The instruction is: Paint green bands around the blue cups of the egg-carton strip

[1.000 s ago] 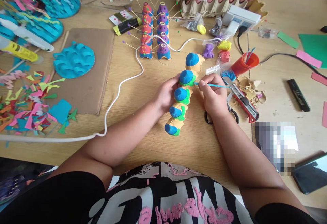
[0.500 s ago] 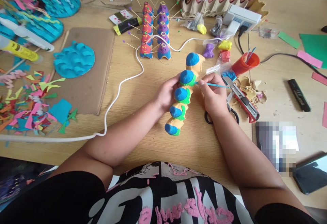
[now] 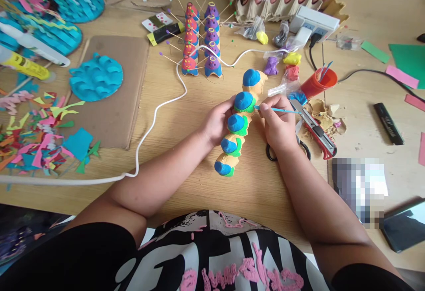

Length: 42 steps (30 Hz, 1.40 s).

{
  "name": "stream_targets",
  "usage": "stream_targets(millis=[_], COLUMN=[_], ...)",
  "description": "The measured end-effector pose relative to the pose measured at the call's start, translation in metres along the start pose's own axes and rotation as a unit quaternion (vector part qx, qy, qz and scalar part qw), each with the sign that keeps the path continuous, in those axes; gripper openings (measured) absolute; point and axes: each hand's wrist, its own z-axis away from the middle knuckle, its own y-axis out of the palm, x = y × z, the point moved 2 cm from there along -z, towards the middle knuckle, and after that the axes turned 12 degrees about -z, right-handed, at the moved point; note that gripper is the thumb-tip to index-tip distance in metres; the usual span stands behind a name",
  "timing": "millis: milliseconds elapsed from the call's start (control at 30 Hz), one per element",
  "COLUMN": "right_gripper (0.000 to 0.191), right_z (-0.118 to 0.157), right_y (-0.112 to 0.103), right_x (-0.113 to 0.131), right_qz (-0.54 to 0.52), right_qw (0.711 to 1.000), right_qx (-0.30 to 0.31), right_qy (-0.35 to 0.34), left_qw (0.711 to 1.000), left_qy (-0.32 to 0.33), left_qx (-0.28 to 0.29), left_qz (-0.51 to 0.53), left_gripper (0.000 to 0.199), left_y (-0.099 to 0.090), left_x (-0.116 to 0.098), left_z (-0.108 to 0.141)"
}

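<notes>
Could gouge or smear green clay (image 3: 248, 108) by pressing blue stick (image 3: 280, 110) too hard; could dent egg-carton strip (image 3: 236, 124) by squeezing. Note strip between left hand (image 3: 219, 123), gripping its left side and partly hidden behind it, and right hand (image 3: 279, 123), pinching stick, tip at second cup (image 3: 244, 101) from far end.

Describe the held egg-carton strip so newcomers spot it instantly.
On the wooden table, find the person's left hand. It holds a tan egg-carton strip of five cups. Unlike the red row and purple row beyond, its cups are topped in blue, the nearest four with green too.
</notes>
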Motion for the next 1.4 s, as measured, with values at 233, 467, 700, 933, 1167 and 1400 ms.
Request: stream_targets(millis=[233, 467, 700, 933, 1167, 1400], right_gripper=[0.053, 0.052, 0.059, 0.058, 0.055, 0.052], right_z=[0.000, 0.001, 0.000, 0.000, 0.001, 0.001], right_y=[0.003, 0.001, 0.009, 0.008, 0.004, 0.002], right_x=[0.004, 0.003, 0.012, 0.011, 0.006, 0.005], right_qz=[0.023, 0.012, 0.039, 0.036, 0.017, 0.018], right_qw=[1.000, 1.000, 0.999, 0.999, 0.999, 0.999], right_qx=[-0.002, 0.018, 0.011, 0.012, 0.022, 0.026], right_qy=[0.011, 0.001, 0.017, 0.013, 0.020, 0.008], left_qw=[1.000, 1.000, 1.000, 1.000, 1.000, 0.999], left_qy=[0.007, 0.013, -0.002, -0.013, 0.004, -0.002], left_qx=[-0.010, -0.008, -0.010, -0.011, 0.000, 0.000], left_qz=[-0.015, -0.026, -0.009, 0.000, -0.027, -0.040], left_gripper=[0.040, 0.047, 0.047, 0.042, 0.045, 0.044], left_y=[-0.001, 0.001, 0.002, 0.002, 0.003, 0.004], left_x=[0.001, 0.000, -0.001, -0.002, -0.003, -0.004], left_z=[-0.001, 0.001, 0.002, 0.002, 0.004, 0.007])
